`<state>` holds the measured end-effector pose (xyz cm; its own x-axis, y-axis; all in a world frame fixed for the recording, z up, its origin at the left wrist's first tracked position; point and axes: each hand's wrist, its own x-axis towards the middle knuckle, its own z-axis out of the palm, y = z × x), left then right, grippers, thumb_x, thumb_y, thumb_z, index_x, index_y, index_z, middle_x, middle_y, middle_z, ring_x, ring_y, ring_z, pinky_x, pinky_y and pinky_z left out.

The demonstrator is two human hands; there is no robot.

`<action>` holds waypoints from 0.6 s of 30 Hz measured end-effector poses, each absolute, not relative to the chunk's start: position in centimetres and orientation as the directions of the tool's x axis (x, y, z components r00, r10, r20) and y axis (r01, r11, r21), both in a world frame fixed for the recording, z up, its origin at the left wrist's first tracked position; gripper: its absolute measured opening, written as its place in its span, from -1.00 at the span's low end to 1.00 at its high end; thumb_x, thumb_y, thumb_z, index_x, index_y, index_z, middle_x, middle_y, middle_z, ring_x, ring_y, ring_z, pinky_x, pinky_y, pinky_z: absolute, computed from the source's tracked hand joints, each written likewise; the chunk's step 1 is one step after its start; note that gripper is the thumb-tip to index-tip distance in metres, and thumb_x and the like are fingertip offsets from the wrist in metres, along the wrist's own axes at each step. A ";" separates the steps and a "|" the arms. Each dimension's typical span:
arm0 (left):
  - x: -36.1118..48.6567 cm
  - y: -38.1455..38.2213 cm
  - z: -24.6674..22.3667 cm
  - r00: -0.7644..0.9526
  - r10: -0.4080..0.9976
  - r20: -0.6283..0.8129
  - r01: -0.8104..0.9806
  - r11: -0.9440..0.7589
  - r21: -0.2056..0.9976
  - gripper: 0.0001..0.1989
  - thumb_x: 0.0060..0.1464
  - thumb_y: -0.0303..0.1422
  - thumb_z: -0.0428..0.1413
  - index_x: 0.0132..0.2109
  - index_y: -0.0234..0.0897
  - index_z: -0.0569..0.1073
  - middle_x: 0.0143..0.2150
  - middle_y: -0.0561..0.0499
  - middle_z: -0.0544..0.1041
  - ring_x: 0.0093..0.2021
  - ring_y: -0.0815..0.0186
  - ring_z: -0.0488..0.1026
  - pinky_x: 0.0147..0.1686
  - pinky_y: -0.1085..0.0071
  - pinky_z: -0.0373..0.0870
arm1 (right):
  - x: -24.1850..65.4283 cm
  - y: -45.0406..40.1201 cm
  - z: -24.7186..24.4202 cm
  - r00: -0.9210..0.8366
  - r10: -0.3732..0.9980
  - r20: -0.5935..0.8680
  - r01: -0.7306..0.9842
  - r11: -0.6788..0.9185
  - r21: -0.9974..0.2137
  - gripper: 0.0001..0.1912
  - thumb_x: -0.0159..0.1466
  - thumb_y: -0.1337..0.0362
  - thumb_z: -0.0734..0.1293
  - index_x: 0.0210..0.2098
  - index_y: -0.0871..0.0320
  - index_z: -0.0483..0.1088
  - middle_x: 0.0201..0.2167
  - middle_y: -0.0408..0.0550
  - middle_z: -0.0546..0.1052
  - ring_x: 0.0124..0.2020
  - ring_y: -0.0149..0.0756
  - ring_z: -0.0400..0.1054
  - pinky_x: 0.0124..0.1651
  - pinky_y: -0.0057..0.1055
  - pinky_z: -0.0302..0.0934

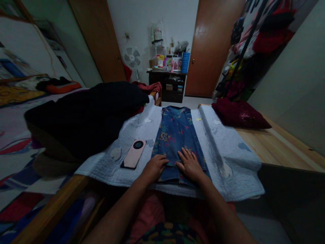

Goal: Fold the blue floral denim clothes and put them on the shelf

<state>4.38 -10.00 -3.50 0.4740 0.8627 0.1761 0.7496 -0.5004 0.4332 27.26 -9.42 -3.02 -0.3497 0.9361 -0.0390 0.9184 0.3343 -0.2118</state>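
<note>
A blue floral garment (pixel 175 132) lies lengthwise on a pale quilted cloth (pixel 228 149), its dark-edged end farthest from me. My left hand (pixel 156 166) rests at the garment's near left edge, fingers close together and lying on the fabric. Spread flat over the near right part is my right hand (pixel 190 165), fingers apart. A hem or fold line runs across the fabric between the two hands, and the layer beneath shows nearer to me. Left of the garment, a pink phone (pixel 133 154) with a round black camera lies on the cloth.
A black cloth heap (pixel 88 115) lies on the left. On the right, a maroon cushion (pixel 241 113) sits on a wooden surface (pixel 279 145). Behind are a fan (pixel 132 57), a dark cabinet (pixel 166 89) and hanging clothes (pixel 274 37). A wooden rail (pixel 53 210) runs at lower left.
</note>
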 end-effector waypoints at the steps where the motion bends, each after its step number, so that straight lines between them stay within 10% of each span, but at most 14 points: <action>1: 4.1 -9.8 -3.4 0.456 0.870 0.188 0.751 -0.489 0.443 -0.70 0.13 -0.50 0.06 -0.01 -0.18 0.52 0.06 -0.06 0.49 0.11 0.22 0.38 0.15 0.24 0.31 | 27.3 -9.5 -2.9 -0.350 0.936 -0.041 0.918 0.334 -0.213 -0.31 0.37 -0.12 0.02 0.38 0.08 0.00 0.43 0.03 -0.10 0.43 -0.10 -0.30 0.38 -0.08 -0.33; 11: 2.0 -9.6 -2.5 0.504 0.861 0.066 0.661 -0.434 0.612 -0.31 -0.24 -0.66 -0.07 0.09 -0.18 0.43 0.16 -0.05 0.33 0.22 0.22 0.23 0.27 0.19 0.13 | 27.6 -9.5 -2.5 -0.378 0.921 -0.093 0.904 0.345 -0.253 -0.24 0.31 -0.11 0.14 0.39 0.08 -0.05 0.44 0.04 -0.16 0.43 -0.09 -0.34 0.38 -0.07 -0.38; 18: 3.2 -10.5 -2.4 0.492 0.869 0.056 0.717 -0.441 0.540 -0.51 -0.02 -0.39 0.16 0.11 -0.20 0.43 0.20 -0.11 0.31 0.23 0.09 0.19 0.25 0.11 0.12 | 27.7 -9.6 -2.5 -0.395 0.916 -0.074 0.888 0.360 -0.287 -0.28 0.32 -0.06 0.15 0.38 0.10 -0.01 0.43 0.02 -0.12 0.43 -0.08 -0.30 0.38 -0.04 -0.34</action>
<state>3.16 -10.46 -2.39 0.4923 0.8686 0.0559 0.7170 -0.4411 0.5397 27.68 -9.58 -2.52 -0.3946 0.9159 -0.0736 0.8880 0.3596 -0.2866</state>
